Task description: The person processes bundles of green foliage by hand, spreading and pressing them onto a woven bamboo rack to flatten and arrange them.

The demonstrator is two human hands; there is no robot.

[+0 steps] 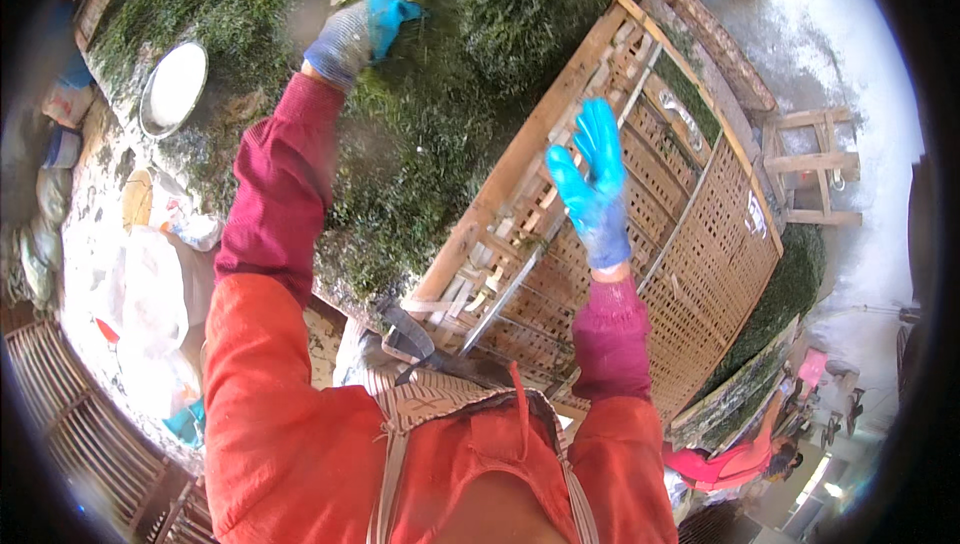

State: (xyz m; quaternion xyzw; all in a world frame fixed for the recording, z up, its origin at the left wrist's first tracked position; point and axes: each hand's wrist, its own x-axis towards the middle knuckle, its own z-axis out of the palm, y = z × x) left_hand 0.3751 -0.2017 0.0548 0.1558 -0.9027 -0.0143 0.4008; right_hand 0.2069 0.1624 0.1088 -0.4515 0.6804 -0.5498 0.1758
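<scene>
Fine, feathery green leaves [400,164], dark in most places and brighter where light falls, lie in a thick, tangled layer across the far left and middle of the scene, thinning to scraps near its left edge. Two hands in blue gloves with greyish cuffs reach forward from red sleeves. The left hand [365,36] is down at the leaves, fingers bent; whether it pinches any, I cannot tell. The right hand [593,179] is spread, thumb apart from the fingers, holding nothing, over one large woven panel [705,289] with a wooden frame and two pale strips across it, to the right of the leaves. Counting the rest: one round white bowl [178,87] on the left, one wooden stand [815,164] at far right, one slatted rack [85,419] at near left, and one other person [735,462] in red at near right.
</scene>
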